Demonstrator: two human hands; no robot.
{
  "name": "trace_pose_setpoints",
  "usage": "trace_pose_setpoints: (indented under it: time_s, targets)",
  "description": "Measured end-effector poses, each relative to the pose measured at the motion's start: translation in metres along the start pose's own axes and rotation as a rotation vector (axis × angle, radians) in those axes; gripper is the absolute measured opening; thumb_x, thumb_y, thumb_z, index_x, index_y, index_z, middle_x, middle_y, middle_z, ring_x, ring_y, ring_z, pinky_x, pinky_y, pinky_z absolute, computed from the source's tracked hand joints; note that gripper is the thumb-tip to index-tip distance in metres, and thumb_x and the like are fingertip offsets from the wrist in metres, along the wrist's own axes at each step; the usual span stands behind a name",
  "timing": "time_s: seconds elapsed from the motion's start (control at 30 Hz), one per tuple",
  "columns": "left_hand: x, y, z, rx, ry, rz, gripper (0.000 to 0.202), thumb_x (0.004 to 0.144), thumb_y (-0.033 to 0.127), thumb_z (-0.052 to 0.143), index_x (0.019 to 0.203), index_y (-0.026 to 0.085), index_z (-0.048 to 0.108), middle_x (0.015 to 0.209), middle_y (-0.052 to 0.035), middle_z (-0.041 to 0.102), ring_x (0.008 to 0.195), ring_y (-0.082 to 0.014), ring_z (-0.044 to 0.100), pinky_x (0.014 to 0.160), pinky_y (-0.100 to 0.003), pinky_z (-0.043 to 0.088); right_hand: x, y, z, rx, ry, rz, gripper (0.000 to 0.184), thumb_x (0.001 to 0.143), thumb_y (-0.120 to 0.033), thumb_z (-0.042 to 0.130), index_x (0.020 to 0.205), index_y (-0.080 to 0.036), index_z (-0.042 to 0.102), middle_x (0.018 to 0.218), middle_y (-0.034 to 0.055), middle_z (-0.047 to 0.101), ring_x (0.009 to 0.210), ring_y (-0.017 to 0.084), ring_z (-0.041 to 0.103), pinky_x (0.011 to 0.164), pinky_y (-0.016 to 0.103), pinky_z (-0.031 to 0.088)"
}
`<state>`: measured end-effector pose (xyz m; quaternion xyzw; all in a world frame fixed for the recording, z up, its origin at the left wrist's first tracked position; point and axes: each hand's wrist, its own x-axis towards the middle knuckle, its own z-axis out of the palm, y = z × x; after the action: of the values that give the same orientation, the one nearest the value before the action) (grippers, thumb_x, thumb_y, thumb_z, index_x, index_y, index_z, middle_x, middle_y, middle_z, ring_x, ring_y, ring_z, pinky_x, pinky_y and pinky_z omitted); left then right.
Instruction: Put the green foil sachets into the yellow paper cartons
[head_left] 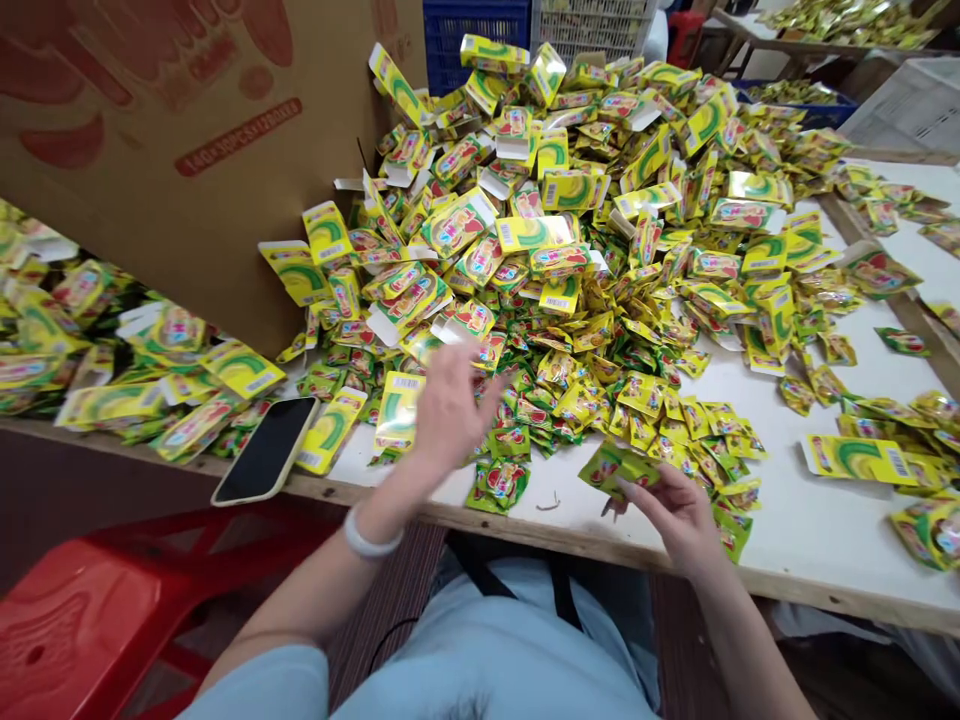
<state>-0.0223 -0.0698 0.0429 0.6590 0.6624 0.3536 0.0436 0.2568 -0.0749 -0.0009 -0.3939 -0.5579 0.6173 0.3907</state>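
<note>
A big heap of small yellow-green sachets and flat yellow cartons [570, 230] covers the white table [810, 520]. My left hand [450, 405] hovers over the near edge of the heap, blurred by motion, fingers partly spread, next to a flat yellow carton [397, 410]. My right hand [671, 505] pinches a few green-yellow sachets [619, 465] at the table's front edge. A white bangle sits on my left wrist.
A black phone [266, 450] lies at the table's front left edge. A large brown cardboard box [187, 150] stands at the back left. A red plastic stool [82, 620] is below left. Blue and white crates [525, 20] stand behind the heap.
</note>
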Motion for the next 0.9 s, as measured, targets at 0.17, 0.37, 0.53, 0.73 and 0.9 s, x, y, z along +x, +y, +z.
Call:
trace_pose_setpoints:
  time_s: [0.17, 0.37, 0.53, 0.73, 0.9]
  targets:
    - [0.049, -0.042, -0.036, 0.486, 0.011, -0.381, 0.070, 0.094, 0.049, 0.052, 0.148, 0.009, 0.031, 0.089, -0.0121, 0.073, 0.081, -0.0324, 0.067, 0.075, -0.043, 0.051, 0.001, 0.005, -0.014, 0.104, 0.045, 0.028, 0.017, 0.089, -0.038, 0.069, 0.095, -0.022, 0.066, 0.073, 0.0022, 0.073, 0.057, 0.018, 0.069, 0.054, 0.030, 0.059]
    - [0.028, 0.010, -0.057, 0.354, 0.074, 0.305, 0.035, 0.099, 0.023, 0.044, 0.134, 0.018, 0.047, 0.087, -0.0066, 0.071, 0.076, -0.0210, 0.065, 0.076, -0.034, 0.048, 0.006, -0.026, -0.025, -0.246, -0.001, -0.249, 0.021, 0.088, -0.032, 0.070, 0.108, -0.029, 0.072, 0.153, 0.0071, 0.045, 0.144, 0.030, 0.038, 0.110, 0.048, 0.046]
    - [0.005, 0.050, -0.046, -0.276, -0.189, 0.518, 0.024, 0.100, 0.022, 0.047, 0.124, 0.025, 0.051, 0.090, -0.0022, 0.068, 0.079, -0.0137, 0.065, 0.078, -0.027, 0.051, 0.014, -0.024, -0.023, -0.328, -0.340, -0.220, 0.026, 0.088, -0.030, 0.070, 0.114, -0.028, 0.071, 0.150, 0.0101, 0.048, 0.142, 0.031, 0.042, 0.115, 0.050, 0.037]
    - [-0.026, 0.052, 0.024, -1.067, -0.278, -0.088, 0.095, 0.062, 0.089, 0.060, 0.125, 0.019, 0.057, 0.104, -0.0131, 0.069, 0.105, -0.0282, 0.064, 0.091, -0.039, 0.053, 0.002, -0.002, 0.005, 0.047, -0.228, -0.151, 0.021, 0.088, -0.036, 0.071, 0.108, -0.031, 0.073, 0.133, 0.0070, 0.065, 0.122, 0.025, 0.063, 0.098, 0.039, 0.055]
    - [-0.036, 0.054, 0.039, -1.191, -0.438, -0.355, 0.054, 0.083, 0.064, 0.063, 0.109, 0.018, 0.069, 0.097, -0.0085, 0.073, 0.096, -0.0237, 0.066, 0.085, -0.034, 0.053, -0.005, -0.029, -0.005, -0.033, -0.055, -0.224, 0.016, 0.086, -0.036, 0.074, 0.100, -0.029, 0.075, 0.117, 0.0079, 0.072, 0.107, 0.024, 0.071, 0.085, 0.036, 0.063]
